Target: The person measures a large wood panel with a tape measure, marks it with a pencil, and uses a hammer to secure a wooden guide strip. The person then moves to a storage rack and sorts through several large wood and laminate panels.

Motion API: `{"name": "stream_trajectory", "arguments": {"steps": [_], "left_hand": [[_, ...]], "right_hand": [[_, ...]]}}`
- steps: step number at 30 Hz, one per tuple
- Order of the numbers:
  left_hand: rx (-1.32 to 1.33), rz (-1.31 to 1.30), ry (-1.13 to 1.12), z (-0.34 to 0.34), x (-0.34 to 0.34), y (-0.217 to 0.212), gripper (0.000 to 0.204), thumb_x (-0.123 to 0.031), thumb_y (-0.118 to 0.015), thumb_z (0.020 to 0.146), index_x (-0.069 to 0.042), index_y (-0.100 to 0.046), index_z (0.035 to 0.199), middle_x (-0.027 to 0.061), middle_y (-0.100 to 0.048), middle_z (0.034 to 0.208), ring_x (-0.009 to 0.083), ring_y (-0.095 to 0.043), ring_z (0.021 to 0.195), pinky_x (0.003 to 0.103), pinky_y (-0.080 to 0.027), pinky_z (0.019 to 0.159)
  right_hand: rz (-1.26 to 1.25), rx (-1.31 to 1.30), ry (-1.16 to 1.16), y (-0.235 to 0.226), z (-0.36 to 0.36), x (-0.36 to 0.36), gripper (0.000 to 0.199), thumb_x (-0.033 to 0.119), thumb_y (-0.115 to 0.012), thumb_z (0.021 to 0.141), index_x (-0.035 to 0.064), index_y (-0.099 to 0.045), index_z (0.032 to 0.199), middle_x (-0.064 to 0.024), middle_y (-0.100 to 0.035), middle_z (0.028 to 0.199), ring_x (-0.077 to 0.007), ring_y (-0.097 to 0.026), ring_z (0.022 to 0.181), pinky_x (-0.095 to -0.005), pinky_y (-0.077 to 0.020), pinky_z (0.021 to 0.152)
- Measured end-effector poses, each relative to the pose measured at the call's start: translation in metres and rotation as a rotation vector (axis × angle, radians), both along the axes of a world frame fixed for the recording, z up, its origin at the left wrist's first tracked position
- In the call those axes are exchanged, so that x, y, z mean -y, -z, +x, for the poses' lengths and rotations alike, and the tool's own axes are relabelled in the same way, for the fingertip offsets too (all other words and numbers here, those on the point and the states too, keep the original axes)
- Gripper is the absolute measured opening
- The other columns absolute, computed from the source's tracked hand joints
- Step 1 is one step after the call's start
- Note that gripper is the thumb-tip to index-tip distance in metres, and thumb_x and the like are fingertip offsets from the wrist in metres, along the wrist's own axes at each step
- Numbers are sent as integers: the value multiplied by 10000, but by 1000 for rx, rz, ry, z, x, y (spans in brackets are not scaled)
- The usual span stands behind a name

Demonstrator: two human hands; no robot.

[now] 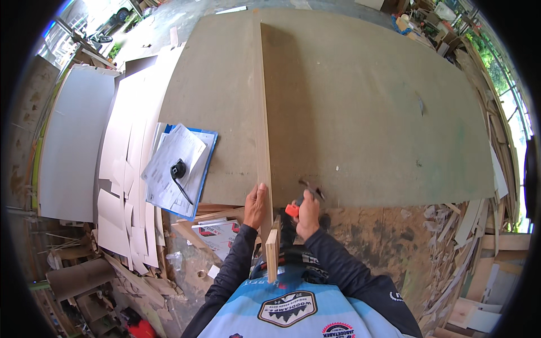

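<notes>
A long, narrow plywood board stands on edge across the large worktable, its near end jutting past the table's front edge toward my body. My left hand is closed around the board near that front edge. Just right of the board, my right hand grips a hammer close to its dark metal head. The orange end of its handle sticks out on the left of the fist. The hammer is apart from the board.
On the table's left side lies a blue clipboard with loose papers and a black tape measure on top. Pale sheet offcuts are stacked at the left. Wood scraps litter the floor at the right.
</notes>
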State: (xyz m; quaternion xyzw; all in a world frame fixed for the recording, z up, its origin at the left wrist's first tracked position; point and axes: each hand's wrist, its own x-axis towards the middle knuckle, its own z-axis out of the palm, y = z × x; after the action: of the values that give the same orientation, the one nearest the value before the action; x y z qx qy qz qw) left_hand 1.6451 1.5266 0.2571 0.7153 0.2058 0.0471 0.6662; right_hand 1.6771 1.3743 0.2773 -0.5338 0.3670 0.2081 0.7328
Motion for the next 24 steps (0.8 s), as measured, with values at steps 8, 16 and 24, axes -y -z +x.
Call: {"name": "stream_trajectory", "arguments": {"steps": [8,16,24], "left_hand": [[-36,-92,0,0,-1,7,452,-413,-449,1041,1,-527,876,-53,-411,740,68,-345,715,254,-318,606],[-54,-26,-25,3,-5,8,458,-415,-456,1038,-6,-510,840,-51,-408,739,64,-348,717,246,-329,608],[-68,134,-76,4,-5,5,472,-393,-472,1034,44,-554,876,-24,-476,753,93,-401,754,283,-397,656]], "right_hand": [[212,96,-76,10,17,-26,246,315,-567,940,112,-524,808,-8,-538,707,-111,-555,505,-269,-411,380],[-29,178,-276,45,-2,-30,248,293,-581,926,56,-538,869,-22,-533,744,-169,-571,539,-310,-460,458],[-131,193,-351,47,-20,-32,317,275,-517,939,-11,-547,807,-101,-587,735,-130,-590,625,-318,-475,573]]}}
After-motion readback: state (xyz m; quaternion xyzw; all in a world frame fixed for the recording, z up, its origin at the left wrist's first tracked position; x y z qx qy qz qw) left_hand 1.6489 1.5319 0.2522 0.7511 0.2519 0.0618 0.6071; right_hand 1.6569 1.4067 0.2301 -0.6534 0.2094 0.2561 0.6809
